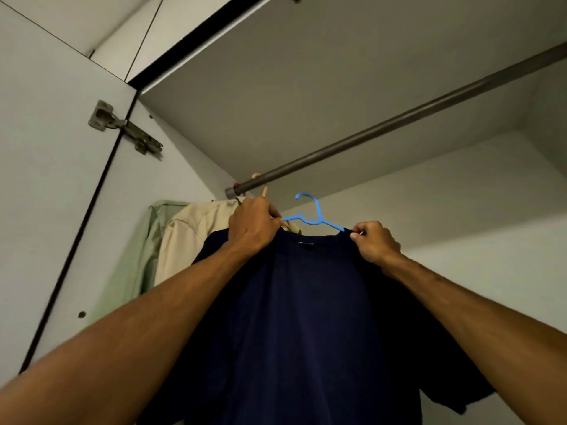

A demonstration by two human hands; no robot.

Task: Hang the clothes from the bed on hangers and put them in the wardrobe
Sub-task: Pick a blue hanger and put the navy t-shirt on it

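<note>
Beneath the rail (399, 124), left hand (254, 225) gripped the blue hanger (316, 214) at nine o'clock; right hand (372, 240) pinched the navy T-shirt (306, 302) at three. Tilting could slide it off.

A person's left forearm (138, 326) and right forearm (466, 308) are bare, uncovered from the wrist to the lower edge of the view. The right forearm carries fine, sparse hair. The left hand (251, 225) and right hand (372, 240) are bare too, their knuckles ridged, with a short thumbnail showing on the right.
</note>
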